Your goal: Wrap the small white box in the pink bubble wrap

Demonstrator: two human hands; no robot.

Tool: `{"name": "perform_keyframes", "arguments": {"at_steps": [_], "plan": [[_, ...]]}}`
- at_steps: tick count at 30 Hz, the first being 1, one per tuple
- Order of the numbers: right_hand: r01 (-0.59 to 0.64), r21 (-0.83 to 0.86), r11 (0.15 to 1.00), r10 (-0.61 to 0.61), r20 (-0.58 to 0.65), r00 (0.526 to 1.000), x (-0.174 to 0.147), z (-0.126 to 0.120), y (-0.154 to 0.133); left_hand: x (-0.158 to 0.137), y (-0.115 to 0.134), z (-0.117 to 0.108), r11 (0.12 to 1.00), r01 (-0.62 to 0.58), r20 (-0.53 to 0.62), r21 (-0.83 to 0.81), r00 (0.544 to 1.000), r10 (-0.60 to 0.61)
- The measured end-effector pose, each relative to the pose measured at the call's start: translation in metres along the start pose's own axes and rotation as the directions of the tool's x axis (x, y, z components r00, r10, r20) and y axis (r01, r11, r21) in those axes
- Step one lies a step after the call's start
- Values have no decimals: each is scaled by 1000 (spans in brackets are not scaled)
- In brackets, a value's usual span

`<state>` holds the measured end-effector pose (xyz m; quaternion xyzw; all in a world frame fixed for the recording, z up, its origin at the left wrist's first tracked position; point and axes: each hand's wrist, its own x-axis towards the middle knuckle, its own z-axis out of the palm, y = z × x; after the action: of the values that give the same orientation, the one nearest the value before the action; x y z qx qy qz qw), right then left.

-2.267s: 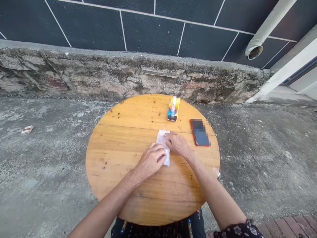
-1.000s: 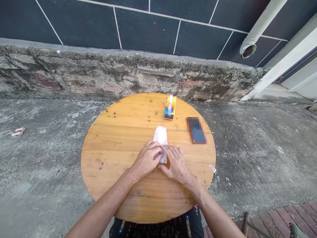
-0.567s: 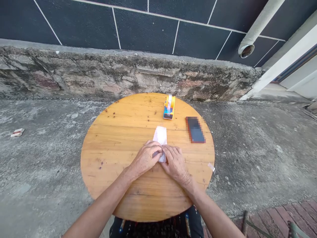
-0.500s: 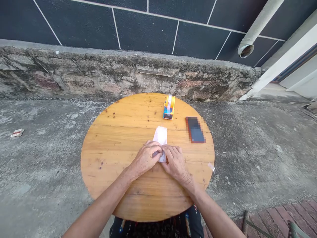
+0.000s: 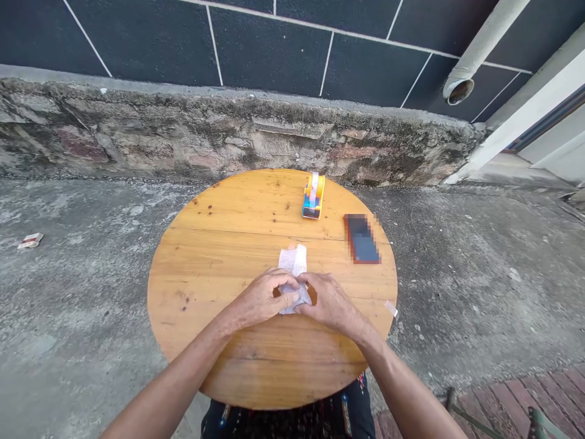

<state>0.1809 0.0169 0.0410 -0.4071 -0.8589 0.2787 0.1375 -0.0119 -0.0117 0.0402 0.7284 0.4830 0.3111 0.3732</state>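
Note:
A thin white tissue (image 5: 292, 261) lies on the round wooden table (image 5: 205, 341), directly in front of me. Its far end shows two overlapping flaps; the near part looks folded and crumpled. My left hand (image 5: 265, 297) curls around the tissue's left side, thumb pressed on top of it. From the right, my right hand (image 5: 329, 302) grips the other side with thumb and fingertips. The fingertips of both hands almost meet over the tissue. Whether anything is wrapped inside is hidden.
A yellow and blue tape dispenser (image 5: 313, 196) stands at the table's far side. A dark, red-edged, pixelated rectangular object (image 5: 363, 239) lies to the right. One short strip of tape (image 5: 391, 308) hangs at the right edge. Behind runs a low stone wall (image 5: 183, 137).
The tissue's far end has spread from one strip into two flaps and sits slightly nearer me. Both hands have shifted slightly towards me, with thumbs and fingers more rounded about it.

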Motion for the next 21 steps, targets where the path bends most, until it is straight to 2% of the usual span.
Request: {"name": "perform_keyframes", "arguments": {"at_steps": [4,6,8,10,14,21], "plan": [[-4,-38,999,5,22,1000,2,-1,-4,-3,-5,-3,999,-31,-2,-41,1000,31],[0,-80,997,0,3,1000,0,2,-4,-3,-8,-3,997,-18,-47,-76,999,15],[5,-129,992,-7,-21,1000,-4,6,-5,0,-12,-2,994,49,-135,-96,989,-61],[13,-169,986,-19,-34,999,-7,9,-5,7,-15,1,984,157,-219,-89,960,-173],[20,-196,980,-30,-48,998,-9,10,-7,29,-21,9,929,366,-261,51,903,-342],[15,-165,986,-23,-48,999,-7,9,-6,39,-23,17,868,452,-294,205,874,-386]]}}
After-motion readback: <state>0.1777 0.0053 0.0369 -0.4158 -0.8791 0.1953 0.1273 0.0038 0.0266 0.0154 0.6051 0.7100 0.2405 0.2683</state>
